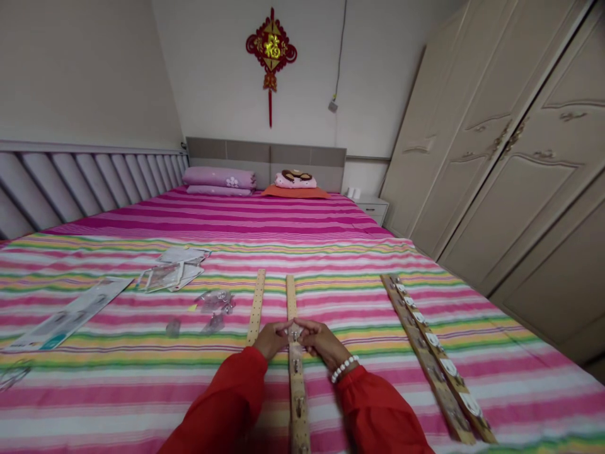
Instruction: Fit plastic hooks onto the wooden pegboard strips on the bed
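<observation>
My left hand [271,339] and my right hand [324,343], a white bead bracelet on its wrist, meet over a narrow wooden strip [297,381] with holes along it. Their fingertips are pinched on a small clear hook [295,333] lying across the strip. Nearer to me, several more clear hooks with metal parts sit in a row on the same strip. A second wooden strip [257,302], its upper part bare, lies just left of it, partly hidden by my left arm.
Small clear plastic pieces [216,302] lie to the left, with crumpled packaging [177,268] beyond. A long printed package [70,315] is farther left. Two strips with hooks [425,353] lie on the right. Striped cloth [359,403] covers the bed; a wardrobe [510,145] stands right.
</observation>
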`<move>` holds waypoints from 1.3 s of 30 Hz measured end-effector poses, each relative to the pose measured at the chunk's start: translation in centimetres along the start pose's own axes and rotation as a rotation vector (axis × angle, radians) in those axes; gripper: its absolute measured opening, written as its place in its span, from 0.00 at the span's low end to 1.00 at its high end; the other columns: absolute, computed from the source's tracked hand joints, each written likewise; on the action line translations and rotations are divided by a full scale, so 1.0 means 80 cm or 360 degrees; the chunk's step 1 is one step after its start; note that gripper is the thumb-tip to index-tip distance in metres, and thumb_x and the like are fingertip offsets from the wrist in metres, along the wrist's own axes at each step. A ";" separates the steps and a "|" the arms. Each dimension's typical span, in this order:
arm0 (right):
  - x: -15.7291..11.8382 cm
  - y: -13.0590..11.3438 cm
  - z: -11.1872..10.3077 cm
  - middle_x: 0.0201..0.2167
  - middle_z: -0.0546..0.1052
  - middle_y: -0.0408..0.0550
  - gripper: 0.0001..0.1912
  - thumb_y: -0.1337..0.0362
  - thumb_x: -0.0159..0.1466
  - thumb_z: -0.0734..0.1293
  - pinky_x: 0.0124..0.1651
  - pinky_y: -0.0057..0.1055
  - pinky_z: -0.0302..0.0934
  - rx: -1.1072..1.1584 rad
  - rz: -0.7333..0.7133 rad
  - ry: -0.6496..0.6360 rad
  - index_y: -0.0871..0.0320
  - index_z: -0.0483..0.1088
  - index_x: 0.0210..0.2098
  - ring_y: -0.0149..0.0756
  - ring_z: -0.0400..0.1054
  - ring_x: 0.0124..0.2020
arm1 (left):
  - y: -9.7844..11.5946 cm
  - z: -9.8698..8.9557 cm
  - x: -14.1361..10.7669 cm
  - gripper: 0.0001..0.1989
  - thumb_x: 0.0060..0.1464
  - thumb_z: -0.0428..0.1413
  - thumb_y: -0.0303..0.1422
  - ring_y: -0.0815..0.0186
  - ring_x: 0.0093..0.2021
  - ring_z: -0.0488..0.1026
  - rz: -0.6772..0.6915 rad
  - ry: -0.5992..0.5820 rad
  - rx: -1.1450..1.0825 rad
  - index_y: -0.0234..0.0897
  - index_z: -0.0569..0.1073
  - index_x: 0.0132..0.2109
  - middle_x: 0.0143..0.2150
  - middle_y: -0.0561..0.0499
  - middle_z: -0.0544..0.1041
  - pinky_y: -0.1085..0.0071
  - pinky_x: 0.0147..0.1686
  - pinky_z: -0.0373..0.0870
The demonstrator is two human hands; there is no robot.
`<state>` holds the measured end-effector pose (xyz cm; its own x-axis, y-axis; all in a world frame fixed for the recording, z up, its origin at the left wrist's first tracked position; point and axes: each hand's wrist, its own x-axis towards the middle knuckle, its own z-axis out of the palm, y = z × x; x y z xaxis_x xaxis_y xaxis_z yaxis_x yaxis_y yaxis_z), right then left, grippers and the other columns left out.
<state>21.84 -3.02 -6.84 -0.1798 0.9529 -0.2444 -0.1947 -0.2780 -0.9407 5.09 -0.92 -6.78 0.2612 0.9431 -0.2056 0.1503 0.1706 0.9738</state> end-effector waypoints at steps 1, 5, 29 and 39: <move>-0.001 0.000 0.000 0.16 0.69 0.34 0.31 0.71 0.40 0.69 0.16 0.23 0.40 0.0013 -0.0010 -0.0003 0.62 0.74 0.47 0.21 0.55 0.13 | 0.000 0.001 -0.001 0.30 0.29 0.67 0.36 0.75 0.21 0.55 -0.0009 -0.0004 -0.0011 0.28 0.79 0.44 0.17 0.62 0.59 0.74 0.25 0.53; -0.005 0.000 0.000 0.16 0.69 0.33 0.30 0.71 0.40 0.69 0.17 0.23 0.41 0.0044 -0.0056 -0.0006 0.61 0.75 0.46 0.21 0.55 0.13 | -0.002 0.003 -0.001 0.28 0.32 0.65 0.32 0.74 0.21 0.56 -0.0036 0.0034 -0.0042 0.30 0.78 0.47 0.17 0.62 0.59 0.74 0.25 0.55; -0.009 0.010 0.008 0.12 0.69 0.37 0.28 0.60 0.46 0.70 0.14 0.22 0.37 0.0145 -0.0195 0.0309 0.66 0.69 0.46 0.22 0.49 0.09 | 0.013 -0.176 -0.076 0.17 0.32 0.60 0.43 0.59 0.32 0.75 0.0203 0.1315 0.0226 0.34 0.74 0.28 0.27 0.47 0.78 0.65 0.37 0.70; -0.009 0.009 0.008 0.12 0.69 0.36 0.26 0.59 0.45 0.72 0.15 0.22 0.35 0.0179 -0.0192 0.0314 0.64 0.70 0.42 0.21 0.48 0.09 | 0.006 -0.179 -0.066 0.10 0.38 0.56 0.41 0.58 0.31 0.73 0.0227 0.1281 0.0708 0.38 0.73 0.22 0.24 0.48 0.77 0.67 0.34 0.67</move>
<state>21.21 -4.00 -7.19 0.0407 0.9822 -0.1836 -0.3115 -0.1621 -0.9363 -9.90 -1.71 -3.87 -0.4099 0.8889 0.2046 0.5631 0.0701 0.8234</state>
